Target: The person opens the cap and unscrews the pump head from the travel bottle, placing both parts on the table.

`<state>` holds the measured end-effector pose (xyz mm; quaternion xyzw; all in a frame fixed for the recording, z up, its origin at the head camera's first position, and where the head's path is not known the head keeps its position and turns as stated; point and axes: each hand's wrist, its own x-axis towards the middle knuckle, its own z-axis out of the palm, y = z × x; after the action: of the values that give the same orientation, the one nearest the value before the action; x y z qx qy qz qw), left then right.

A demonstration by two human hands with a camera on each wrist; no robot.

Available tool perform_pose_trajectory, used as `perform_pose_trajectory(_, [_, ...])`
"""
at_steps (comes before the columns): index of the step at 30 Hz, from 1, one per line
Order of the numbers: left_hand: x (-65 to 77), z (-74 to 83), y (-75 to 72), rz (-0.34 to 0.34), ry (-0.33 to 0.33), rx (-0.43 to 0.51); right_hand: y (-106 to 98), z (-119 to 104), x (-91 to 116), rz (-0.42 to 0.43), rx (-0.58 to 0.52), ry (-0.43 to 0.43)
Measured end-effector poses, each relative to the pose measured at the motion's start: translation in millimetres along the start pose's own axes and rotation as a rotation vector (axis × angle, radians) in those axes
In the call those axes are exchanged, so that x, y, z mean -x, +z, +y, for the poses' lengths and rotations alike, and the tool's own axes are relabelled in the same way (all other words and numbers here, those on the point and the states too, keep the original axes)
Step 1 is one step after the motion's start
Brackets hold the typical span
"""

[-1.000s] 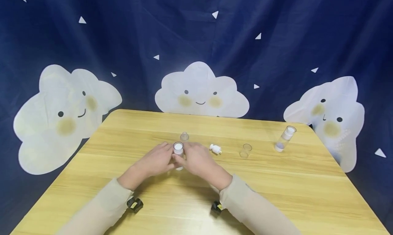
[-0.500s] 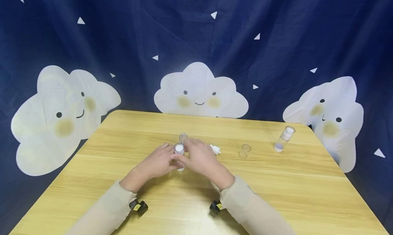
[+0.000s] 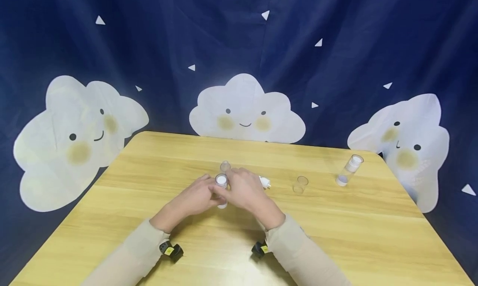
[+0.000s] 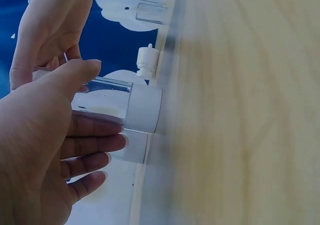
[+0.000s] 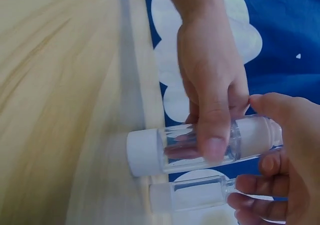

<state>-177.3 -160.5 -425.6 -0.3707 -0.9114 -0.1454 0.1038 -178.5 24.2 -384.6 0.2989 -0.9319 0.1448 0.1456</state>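
Note:
A clear airless pump bottle (image 3: pixel 222 180) with a white base stands upright at the middle of the table. My left hand (image 3: pixel 196 196) grips its clear body from the left, the thumb across the side, as the right wrist view shows. At the bottle's white collar (image 5: pixel 254 136), the thumb and fingers of my right hand (image 3: pixel 244 190) hold the upper end. The white base (image 4: pixel 144 108) sits below the left fingers, close over the tabletop. Behind the bottle is a smaller clear bottle (image 3: pixel 225 166) with a narrow neck and a white base.
A white pump head (image 3: pixel 264 182) lies just right of my right hand, partly covered by it. Farther right stand a clear cap (image 3: pixel 300 185) and another clear bottle (image 3: pixel 350 169) with a white collar. A dark blue curtain (image 3: pixel 239 28) hangs behind the table (image 3: pixel 336 228).
My right hand has shifted slightly right at the bottle's top, now covering part of the pump head. The left hand keeps its grip. The head view has moved a little.

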Motion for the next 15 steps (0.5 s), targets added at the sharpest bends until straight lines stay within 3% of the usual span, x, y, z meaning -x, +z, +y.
perform_pose_trajectory(9, [-1.9,2.9,-0.7,-0.018,-0.069,0.028,-2.1,3.9,-2.1,0.013,-0.031,-0.083])
perform_pose_trajectory(15, [-2.8,4.2,-2.3,-0.014,-0.054,0.036,2.3,6.8,-2.5,0.086,0.046,-0.175])
